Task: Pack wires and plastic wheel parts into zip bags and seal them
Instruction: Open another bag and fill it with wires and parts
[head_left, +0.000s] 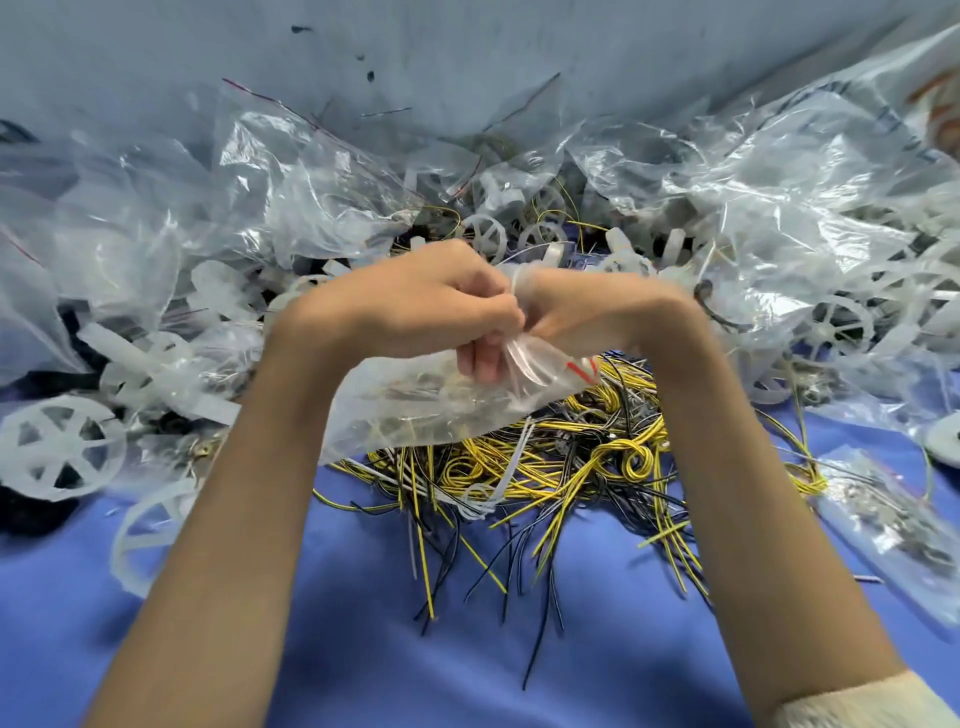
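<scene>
My left hand (415, 306) and right hand (587, 312) meet, fingers curled and pinching the mouth of a filled zip bag (415, 410). The bag hangs just above the yellow and black wires (571, 457) piled on the blue cloth (363, 649). White plastic wheels (52, 447) lie heaped to the left.

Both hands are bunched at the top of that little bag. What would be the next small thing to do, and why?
Probably press the mouth shut from end to end: the left hand and right hand both pinch the zip bag at its red-lined top, and it already seems to hold parts.
</scene>
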